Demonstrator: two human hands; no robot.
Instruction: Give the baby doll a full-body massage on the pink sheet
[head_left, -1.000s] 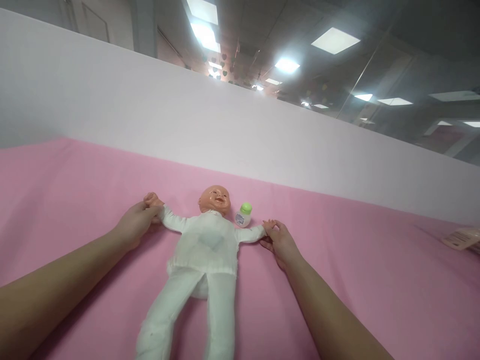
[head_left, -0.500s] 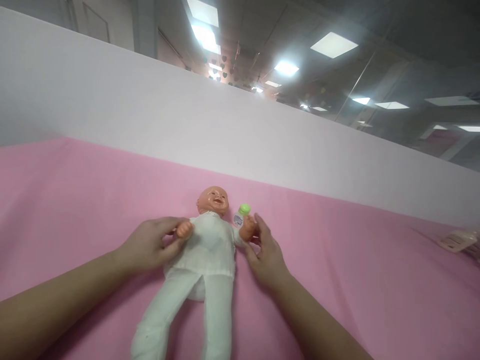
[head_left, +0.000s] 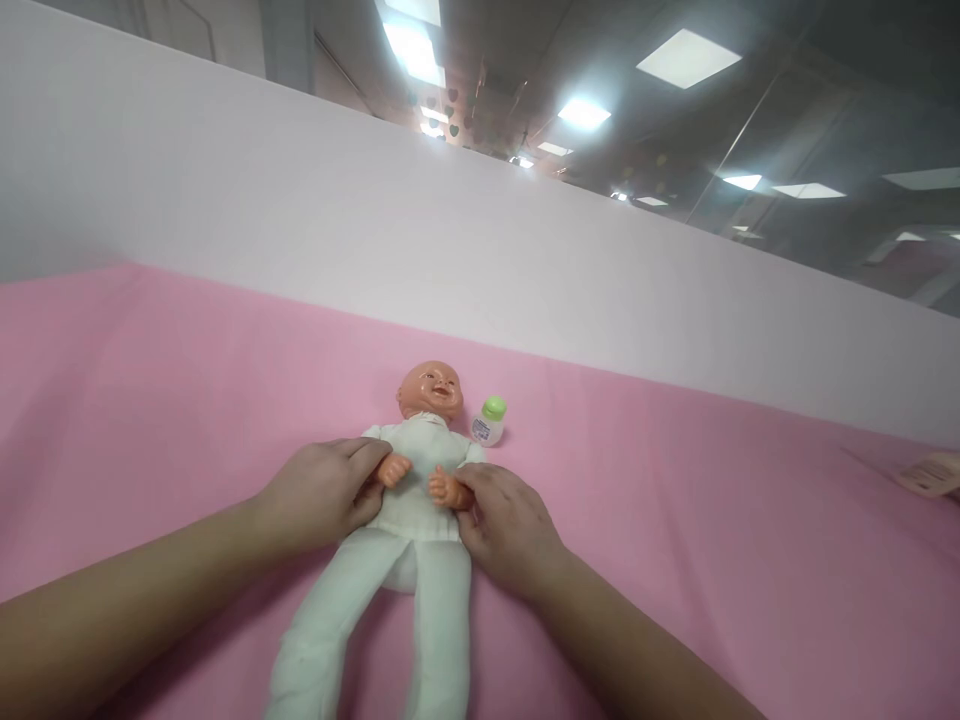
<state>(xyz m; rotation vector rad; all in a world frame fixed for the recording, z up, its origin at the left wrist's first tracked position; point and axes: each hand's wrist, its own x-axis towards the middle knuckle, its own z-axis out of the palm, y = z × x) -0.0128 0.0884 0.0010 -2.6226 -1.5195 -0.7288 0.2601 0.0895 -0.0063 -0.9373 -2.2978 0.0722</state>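
Note:
A baby doll (head_left: 429,450) with a hard plastic head and a white cloth body lies on its back on the pink sheet. My left hand (head_left: 326,495) is closed round the doll's arm at the left of the picture, just behind its plastic hand. On the other side my right hand (head_left: 514,525) grips the other arm near the wrist. Both of the doll's small hands rest over its belly, close together. Beside its head stands a small clear bottle (head_left: 487,425) with a light green cap and a printed label, touched by neither hand.
The pink sheet (head_left: 712,560) spreads over the surface, with creases at the right. A white wall or panel (head_left: 450,240) rises behind it. At the right edge lies a pale beige object (head_left: 930,474), partly cut off.
My right hand has brought the doll's arm down and inward over the belly, away from in front of the bottle. My left hand has moved the other arm slightly inward.

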